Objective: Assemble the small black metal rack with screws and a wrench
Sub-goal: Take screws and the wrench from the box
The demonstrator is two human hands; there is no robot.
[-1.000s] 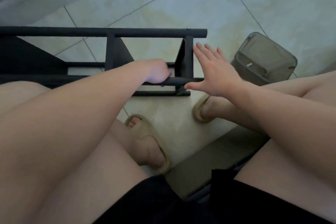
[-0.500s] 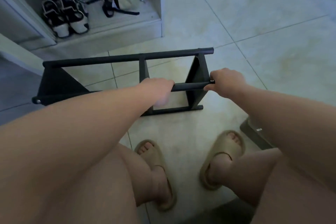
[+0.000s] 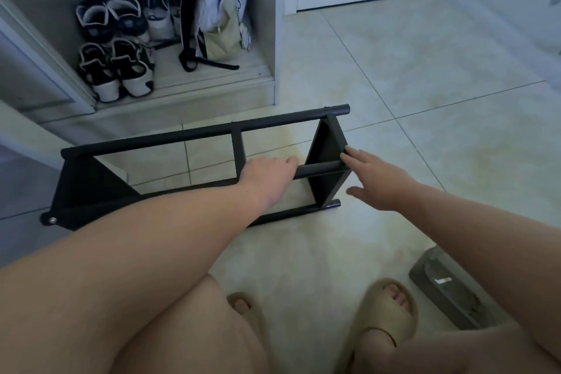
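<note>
**Small black metal rack (image 3: 194,132), hands at its right end**

Stands on the pale tiled floor (image 3: 425,85), long axis left-right. Right hand (image 3: 376,179) is nearer that end, open, fingers (image 3: 355,158) touching the end panel (image 3: 326,158). Left hand (image 3: 268,174) lies on the near bar (image 3: 318,167); can't tell if it grips.

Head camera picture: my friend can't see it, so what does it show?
A person's left hand rests on a bar of a small black metal rack standing on a tiled floor, while the right hand touches its right end panel with straight fingers. Tan slippers show below; shoes and a bag sit in a cupboard behind.
</note>
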